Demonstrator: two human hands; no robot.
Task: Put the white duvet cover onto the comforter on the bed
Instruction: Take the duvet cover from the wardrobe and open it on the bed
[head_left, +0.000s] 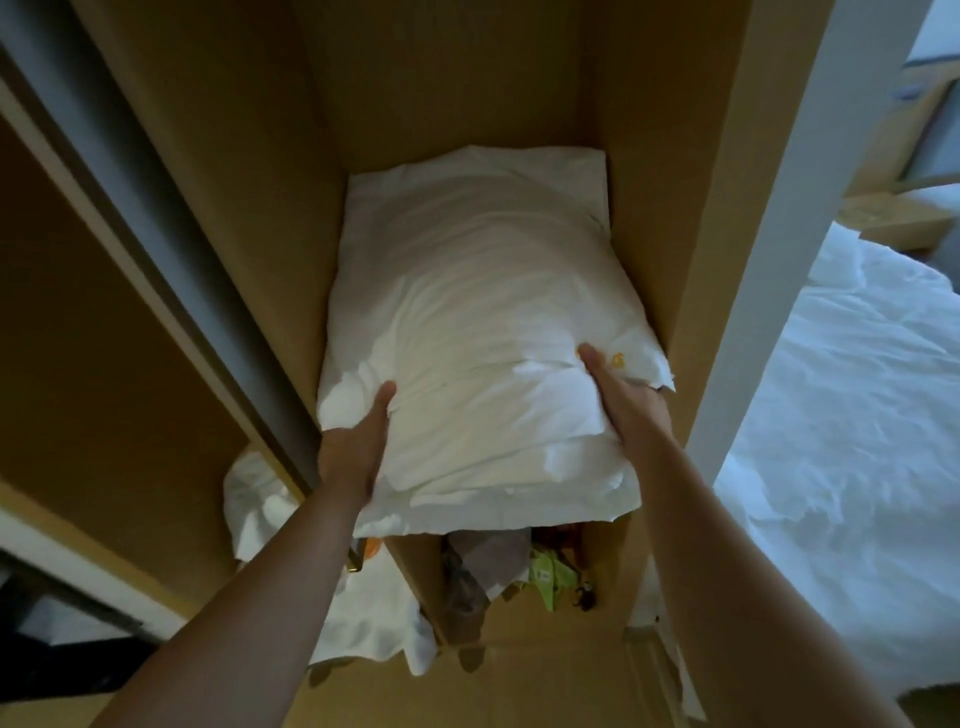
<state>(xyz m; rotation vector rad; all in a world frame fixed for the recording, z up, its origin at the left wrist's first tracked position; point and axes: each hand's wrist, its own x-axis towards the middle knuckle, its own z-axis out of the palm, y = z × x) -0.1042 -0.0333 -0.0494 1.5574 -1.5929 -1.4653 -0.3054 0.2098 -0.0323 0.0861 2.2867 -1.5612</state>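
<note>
In wardrobe (649, 208), 1 white bedding bundle (483, 322); left hand (358, 447) & right hand (621, 397) both grip it.

The tall tan wardrobe (649, 208) has smooth, matt wood-look panels. On its shelf the plump white cloth bundle (478, 322) is soft, matt, finely creased fabric. Under that shelf lie a crumpled white sheet (363, 634), matt cloth, and a small green packet (550, 577) with a plastic sheen. Right of the wardrobe, the white bedding (841, 415) is matt, rumpled cloth. The grey vertical strip (140, 208) at the wardrobe's left edge looks smooth.
</note>
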